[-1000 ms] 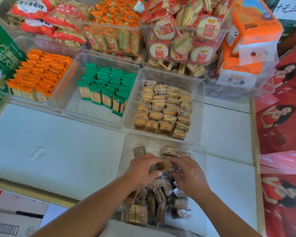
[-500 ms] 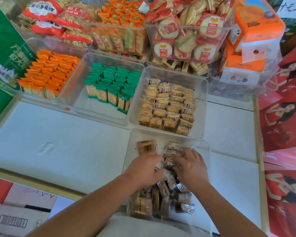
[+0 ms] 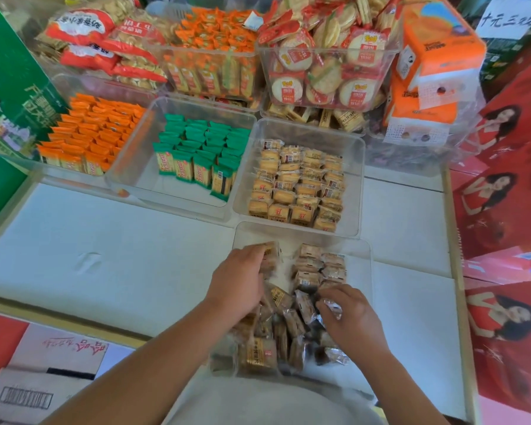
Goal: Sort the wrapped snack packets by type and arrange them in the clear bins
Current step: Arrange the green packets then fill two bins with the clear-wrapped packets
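Note:
A clear bin right in front of me holds brown wrapped snack packets, loose in a heap near me and in a neat block at its far right. My left hand reaches to the bin's far left and grips a brown packet there. My right hand sits over the heap's right side and pinches a clear-wrapped packet. Beyond stand bins of tan packets, green packets and orange packets, all in rows.
Stacked bins of round crackers and orange snacks rise at the back, with orange tissue packs at the right. White tabletop spreads to the left. Red boxes line the right edge, a green box the left.
My hands have parted: the left went to the bin's far left with a packet, the right drew back to the heap and took a packet. The view shifted slightly.

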Demonstrator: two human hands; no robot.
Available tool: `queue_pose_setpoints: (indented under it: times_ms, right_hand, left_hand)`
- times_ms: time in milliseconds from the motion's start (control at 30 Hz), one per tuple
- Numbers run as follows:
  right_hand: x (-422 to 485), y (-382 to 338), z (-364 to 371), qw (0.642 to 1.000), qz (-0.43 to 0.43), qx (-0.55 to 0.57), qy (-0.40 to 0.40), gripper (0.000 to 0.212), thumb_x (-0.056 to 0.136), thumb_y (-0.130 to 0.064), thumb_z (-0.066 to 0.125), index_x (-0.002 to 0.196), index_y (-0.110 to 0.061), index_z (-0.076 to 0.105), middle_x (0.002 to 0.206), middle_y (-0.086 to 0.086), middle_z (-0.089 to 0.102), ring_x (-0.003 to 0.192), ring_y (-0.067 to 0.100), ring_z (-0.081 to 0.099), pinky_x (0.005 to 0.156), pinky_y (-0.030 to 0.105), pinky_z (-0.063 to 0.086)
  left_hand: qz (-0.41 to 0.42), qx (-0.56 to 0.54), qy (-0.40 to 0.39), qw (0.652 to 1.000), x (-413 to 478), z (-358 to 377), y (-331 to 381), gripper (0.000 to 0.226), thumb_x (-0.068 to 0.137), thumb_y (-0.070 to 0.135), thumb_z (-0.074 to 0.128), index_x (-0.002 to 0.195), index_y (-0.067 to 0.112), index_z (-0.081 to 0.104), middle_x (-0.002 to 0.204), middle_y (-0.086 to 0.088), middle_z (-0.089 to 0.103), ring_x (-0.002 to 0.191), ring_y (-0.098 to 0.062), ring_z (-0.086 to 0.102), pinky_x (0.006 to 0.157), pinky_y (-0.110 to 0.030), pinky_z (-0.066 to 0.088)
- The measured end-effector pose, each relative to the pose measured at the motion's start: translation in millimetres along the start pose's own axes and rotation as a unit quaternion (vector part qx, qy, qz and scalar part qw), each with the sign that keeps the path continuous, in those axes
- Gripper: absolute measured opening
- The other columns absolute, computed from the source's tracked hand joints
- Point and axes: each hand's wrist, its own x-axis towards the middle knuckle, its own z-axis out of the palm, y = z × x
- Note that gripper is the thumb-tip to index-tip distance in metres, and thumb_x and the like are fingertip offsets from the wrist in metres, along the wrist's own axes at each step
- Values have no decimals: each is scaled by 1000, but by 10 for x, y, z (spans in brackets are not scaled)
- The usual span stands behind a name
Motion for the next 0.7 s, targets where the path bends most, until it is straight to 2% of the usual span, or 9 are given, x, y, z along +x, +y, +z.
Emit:
queue_pose_setpoints:
  times_ms: [67,100,133,233,267,333,433,533,700]
  right_hand:
    - [-67,-9,24,1000,-7,-18,10,22,76,-19,88,96,-21,80,97,-8,72,91,21,67,69,32,57]
    - [-92,-21,56,999,-19,-33,12,22,74,-21,91,93,-20,80,93,-6,73,87,22,67,67,33,58]
    - [-98,-49,93,998,-30,-50,8,23,72,-25,92,91,-20,80,91,-5,73,84,23,68,66,34,59]
    - [-6,-197,194,993,-13,-108,-51,31,75,-46,85,98,-26,79,96,-6,71,87,23,69,66,33,57]
    - [38,-250,220,988,8,-131,-78,37,80,-55,78,106,-29,76,105,-8,69,93,19,68,70,31,55]
    - [138,-342,238,974,19,-190,-120,46,85,-66,65,116,-32,70,120,-12,62,104,14,63,79,29,52]
    - [295,-430,216,949,29,-274,-156,53,87,-71,59,114,-26,67,125,-8,56,105,15,60,85,31,51]
    - [364,-426,205,939,53,-291,-178,48,90,-65,61,113,-24,68,123,-7,58,109,17,59,87,34,52]
    - [366,-320,165,963,13,-207,-170,23,97,-43,55,107,-31,72,116,-11,58,106,15,59,80,30,51]
  left_hand:
    - [33,23,48,998,-64,32,43,76,89,14,70,155,16,32,154,-6,39,140,-25,39,111,-37,45]
    - [58,22,63,996,-100,65,88,75,88,12,72,153,16,35,155,-6,36,142,-25,35,113,-38,43]
    - [81,12,59,995,-134,110,128,66,87,12,72,147,16,43,151,-5,41,139,-24,39,112,-36,44]
    - [103,-27,-54,993,-273,240,183,29,92,25,68,121,24,63,120,6,61,113,-16,60,93,-30,53]
    - [114,-16,-90,989,-326,288,158,28,92,30,67,119,26,64,118,8,62,114,-15,60,95,-31,51]
    - [153,51,-130,978,-397,355,62,40,91,35,65,130,29,62,130,7,62,126,-15,51,110,-36,42]
    - [177,146,-130,965,-417,312,-54,42,96,41,55,134,25,61,136,3,60,130,-19,43,118,-42,29]
    - [177,190,-124,958,-429,221,-94,45,101,49,43,129,22,65,129,1,63,126,-23,43,118,-45,26]
    - [200,205,-139,948,-205,97,-34,43,104,45,40,108,19,74,107,0,70,123,-25,41,119,-45,24]
